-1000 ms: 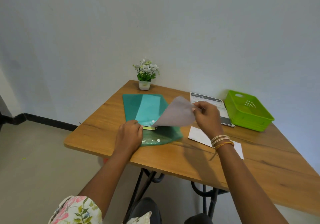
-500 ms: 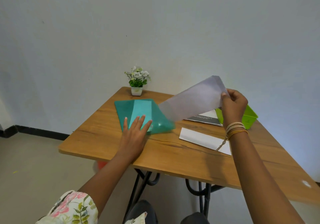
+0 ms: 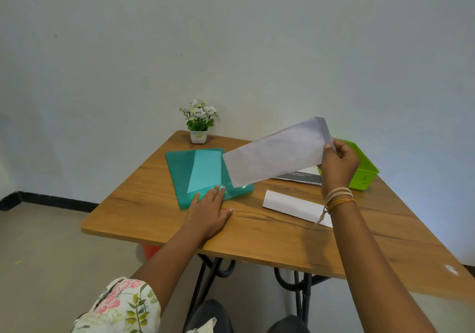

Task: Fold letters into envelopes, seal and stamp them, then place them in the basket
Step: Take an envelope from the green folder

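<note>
My right hand (image 3: 338, 163) pinches the far corner of a white sheet of paper (image 3: 276, 154) and holds it up in the air above the table, slanting down to the left. My left hand (image 3: 209, 210) lies flat, fingers spread, on the near edge of a teal plastic folder (image 3: 195, 172). A white envelope (image 3: 290, 205) lies flat on the wooden table (image 3: 257, 237) near my right wrist. The green basket (image 3: 363, 173) stands at the table's far right, partly hidden behind my right hand.
A small potted plant with white flowers (image 3: 198, 121) stands at the table's back edge by the wall. A printed black-and-white sheet (image 3: 302, 177) lies between the folder and the basket. The table's black legs (image 3: 298, 296) show below.
My right hand pulled the sheet out of the folder and lifted it up and to the right. My left hand flattened, then slid back to the folder's near edge.
</note>
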A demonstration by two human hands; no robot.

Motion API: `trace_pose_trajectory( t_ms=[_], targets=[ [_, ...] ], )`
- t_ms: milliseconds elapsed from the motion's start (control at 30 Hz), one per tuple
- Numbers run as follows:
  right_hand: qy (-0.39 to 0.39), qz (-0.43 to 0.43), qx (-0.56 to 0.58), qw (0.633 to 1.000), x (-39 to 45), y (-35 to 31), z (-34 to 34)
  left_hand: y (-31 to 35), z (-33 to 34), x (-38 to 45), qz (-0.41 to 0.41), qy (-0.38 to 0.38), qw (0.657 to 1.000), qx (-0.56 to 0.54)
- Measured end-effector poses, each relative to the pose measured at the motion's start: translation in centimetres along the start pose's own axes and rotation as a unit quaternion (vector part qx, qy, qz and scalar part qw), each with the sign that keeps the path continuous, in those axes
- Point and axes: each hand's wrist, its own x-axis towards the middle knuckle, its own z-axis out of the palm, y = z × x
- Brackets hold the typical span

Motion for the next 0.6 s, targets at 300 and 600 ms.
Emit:
trace_pose_trajectory(
  t_ms=[300, 600],
  targets=[
    [-0.004, -0.005, 0.022, 1.000, 0.0, 0.8, 0.6, -2.0, -0.8, 0.0, -0.034, 0.076, 0.996, 0.044],
    [-0.183, -0.099, 0.030, 0.978, -4.3, 1.1, 0.4, 1.2, -1.6, 0.4, -0.064, 0.181, 0.956, -0.223]
  ],
)
